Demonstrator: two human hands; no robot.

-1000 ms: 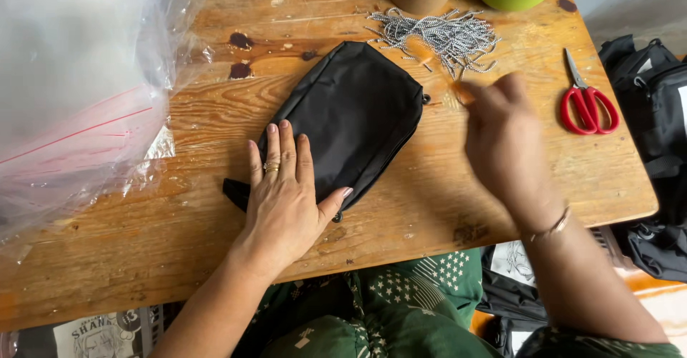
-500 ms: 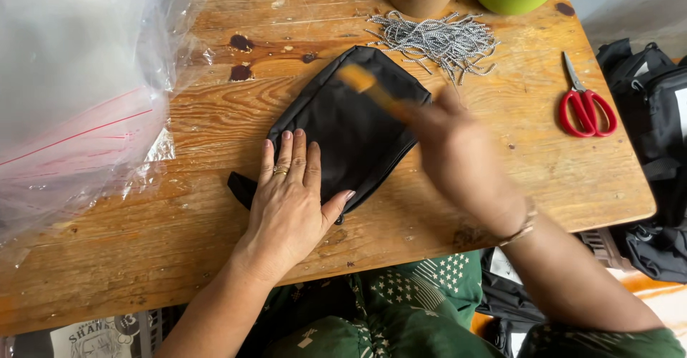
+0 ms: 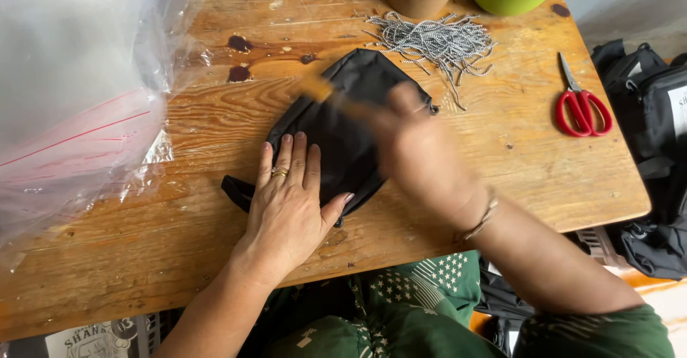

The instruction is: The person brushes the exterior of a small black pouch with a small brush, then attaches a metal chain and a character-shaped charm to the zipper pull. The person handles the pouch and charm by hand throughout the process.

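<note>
Both hands work a black pouch (image 3: 343, 132) (closed): left (image 3: 290, 207) flat, right (image 3: 418, 154) gripping something orange (image 3: 318, 89).

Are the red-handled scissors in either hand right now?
No, the red-handled scissors lie alone on the wooden table, apart from the right hand over the black fabric pouch.

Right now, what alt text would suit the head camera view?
A left hand presses flat on a black fabric pouch on a wooden table, while the blurred right hand holds a yellowish stick-like tool over it. Red scissors and striped cords lie nearby.
</note>
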